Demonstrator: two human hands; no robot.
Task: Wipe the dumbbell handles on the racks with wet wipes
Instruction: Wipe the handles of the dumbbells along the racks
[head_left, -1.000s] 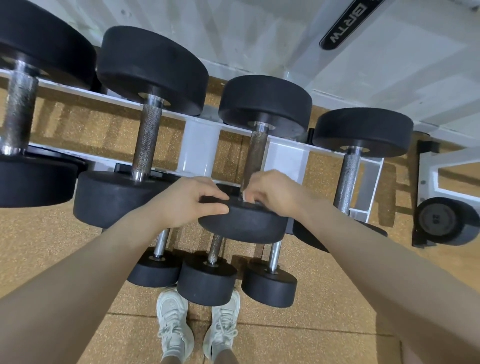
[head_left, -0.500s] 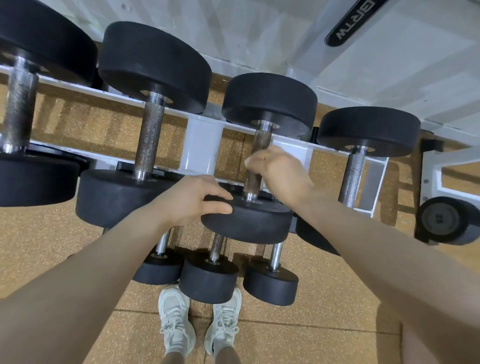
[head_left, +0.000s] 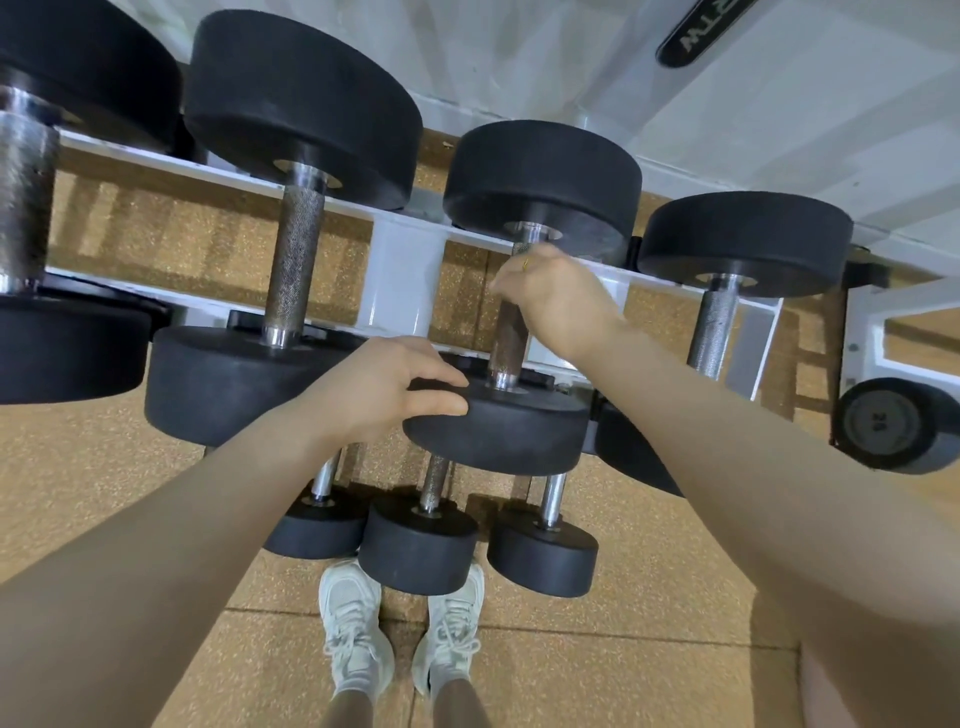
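Note:
Black dumbbells with knurled steel handles lie across a white rack (head_left: 405, 280). My right hand (head_left: 561, 301) grips the far part of the handle (head_left: 506, 348) of the third dumbbell, close to its far head (head_left: 545, 182). My left hand (head_left: 379, 395) holds the edge of that dumbbell's near head (head_left: 509, 436), fingers on top and thumb at the side. No wet wipe shows; anything inside my right hand is hidden.
Neighbouring dumbbells lie to the left (head_left: 296, 260) and right (head_left: 714, 322) on the same rack. Three smaller dumbbells (head_left: 421, 551) sit on a lower row above my white shoes (head_left: 353, 629). Another dumbbell (head_left: 898, 431) rests on a separate stand at the right. The floor is tan rubber.
My right hand has slid along the handle from the near head up towards the far head. My left hand has stayed on the near head.

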